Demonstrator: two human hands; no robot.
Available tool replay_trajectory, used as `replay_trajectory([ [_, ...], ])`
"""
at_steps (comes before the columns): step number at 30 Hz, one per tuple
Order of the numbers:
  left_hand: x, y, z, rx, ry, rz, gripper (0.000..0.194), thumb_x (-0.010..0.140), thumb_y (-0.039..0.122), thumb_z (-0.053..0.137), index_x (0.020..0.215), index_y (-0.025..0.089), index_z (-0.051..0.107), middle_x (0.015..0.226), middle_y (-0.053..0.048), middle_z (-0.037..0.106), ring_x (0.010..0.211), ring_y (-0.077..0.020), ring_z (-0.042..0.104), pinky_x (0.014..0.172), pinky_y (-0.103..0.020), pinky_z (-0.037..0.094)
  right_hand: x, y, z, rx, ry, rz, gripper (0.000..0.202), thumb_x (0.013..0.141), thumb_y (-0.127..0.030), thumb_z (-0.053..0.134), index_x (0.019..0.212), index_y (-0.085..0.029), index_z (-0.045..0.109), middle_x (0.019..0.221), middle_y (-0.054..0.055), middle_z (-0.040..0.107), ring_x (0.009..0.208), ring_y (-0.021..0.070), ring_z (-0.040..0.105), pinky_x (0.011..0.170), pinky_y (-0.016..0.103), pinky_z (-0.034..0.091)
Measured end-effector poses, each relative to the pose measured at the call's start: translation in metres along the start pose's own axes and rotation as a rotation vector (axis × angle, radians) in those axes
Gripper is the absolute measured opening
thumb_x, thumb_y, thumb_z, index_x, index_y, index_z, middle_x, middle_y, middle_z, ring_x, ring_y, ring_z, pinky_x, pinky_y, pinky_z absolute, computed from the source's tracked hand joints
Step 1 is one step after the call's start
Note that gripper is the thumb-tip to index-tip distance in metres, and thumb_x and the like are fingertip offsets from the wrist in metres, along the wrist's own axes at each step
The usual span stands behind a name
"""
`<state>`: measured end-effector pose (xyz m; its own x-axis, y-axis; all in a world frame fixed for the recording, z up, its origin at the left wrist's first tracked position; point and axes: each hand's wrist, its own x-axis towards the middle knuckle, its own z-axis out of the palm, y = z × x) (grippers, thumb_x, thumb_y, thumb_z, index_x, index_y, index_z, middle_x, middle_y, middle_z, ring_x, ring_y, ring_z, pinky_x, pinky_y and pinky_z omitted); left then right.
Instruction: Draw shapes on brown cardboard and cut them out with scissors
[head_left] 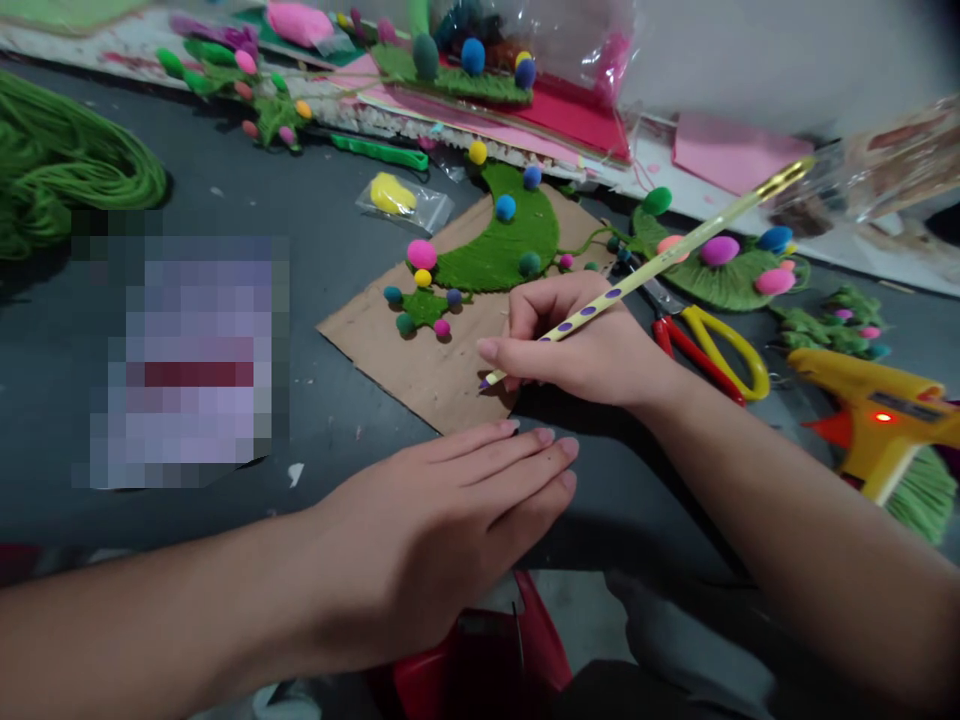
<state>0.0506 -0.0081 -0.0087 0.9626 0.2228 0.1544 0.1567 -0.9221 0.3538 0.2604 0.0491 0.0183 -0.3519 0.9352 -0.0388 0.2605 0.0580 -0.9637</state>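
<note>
- Right hand (589,350): fingers closed on the pencil in a writing grip, over the right side of the cardboard.
- Pencil (675,257): pale yellow with purple dots, gold at the upper end; slanted, point down at the cardboard's near part, upper end toward far right.
- Left hand (465,510): palm down, fingers straight and side by side, grasping nothing; at the cardboard's near edge, pressure on it cannot be told.
- Cardboard (382,345): brown, mid-scene on the dark surface (247,190), partly under the right hand.
- Crescent (517,240): green yarn, coloured balls about it; lying on the cardboard's far part.
- Star (424,308): green, small, balls at its points; on the cardboard, near and left of the crescent.
- Scissors (697,365): one red handle, one yellow; just right of the right hand.
- Glue gun (870,400): yellow, red light lit; at the right.
- Yarn (75,160): green, bundled; far left.
- Bag (392,195): clear, yellow lump inside; beyond the cardboard's left part.
- Cutter (379,152): green; beyond the bag.
- Yarn shape (705,280): green, with balls; beyond the scissors.
- Red sheet (585,115): far side.
</note>
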Motion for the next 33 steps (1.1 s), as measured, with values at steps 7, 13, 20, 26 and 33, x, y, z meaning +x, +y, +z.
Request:
replay_trajectory([
  [7,0.009,0.008,-0.018,-0.147,-0.122,-0.075,0.076,0.09,0.032,0.058,0.158,0.01,0.032,0.169,-0.019,0.023,0.158,-0.0318,0.022,0.131,-0.054,0.017,0.008,-0.001,-0.001,-0.006,0.035,0.06,0.025,0.075,-0.01,0.067,0.057,-0.02,0.051,0.049,-0.004,0.062,0.05,0.011,0.065,0.045,0.017,0.047],
  [13,0.027,0.018,-0.026,-0.169,-0.095,-0.05,0.068,0.094,0.036,0.054,0.152,0.004,0.042,0.164,-0.022,0.036,0.154,-0.0335,0.033,0.127,-0.054,0.03,-0.001,-0.002,0.001,-0.007,0.118,0.081,0.027,0.076,-0.019,0.071,0.058,-0.02,0.051,0.051,-0.002,0.063,0.048,0.0106,0.062,0.042,0.017,0.042],
  [20,0.019,-0.013,-0.055,0.027,0.208,-0.511,0.037,0.101,0.023,0.047,0.134,0.012,0.056,0.143,-0.017,0.058,0.133,-0.0275,0.056,0.115,-0.048,0.045,-0.055,-0.002,-0.019,0.073,0.364,0.074,0.044,0.091,-0.064,0.064,0.084,-0.021,0.063,0.052,-0.001,0.065,0.041,0.0105,0.054,0.042,0.02,0.041],
  [26,0.01,-0.049,-0.073,0.121,0.178,-0.87,0.039,0.098,0.041,0.064,0.128,0.017,0.061,0.126,-0.01,0.064,0.109,-0.0237,0.066,0.093,-0.046,0.058,-0.078,0.006,-0.027,-0.152,0.503,-0.024,0.038,0.091,-0.057,0.066,0.094,-0.019,0.07,0.084,0.007,0.075,0.072,0.0182,0.069,0.066,0.029,0.055],
  [33,0.022,-0.017,-0.063,0.217,0.124,-0.865,0.041,0.098,0.04,0.064,0.132,0.017,0.059,0.133,-0.012,0.062,0.117,-0.0263,0.063,0.099,-0.05,0.055,-0.085,-0.004,-0.017,-0.427,0.383,-0.1,0.03,0.086,-0.029,0.067,0.114,-0.018,0.064,0.112,0.013,0.075,0.102,0.0279,0.072,0.094,0.043,0.054],
])
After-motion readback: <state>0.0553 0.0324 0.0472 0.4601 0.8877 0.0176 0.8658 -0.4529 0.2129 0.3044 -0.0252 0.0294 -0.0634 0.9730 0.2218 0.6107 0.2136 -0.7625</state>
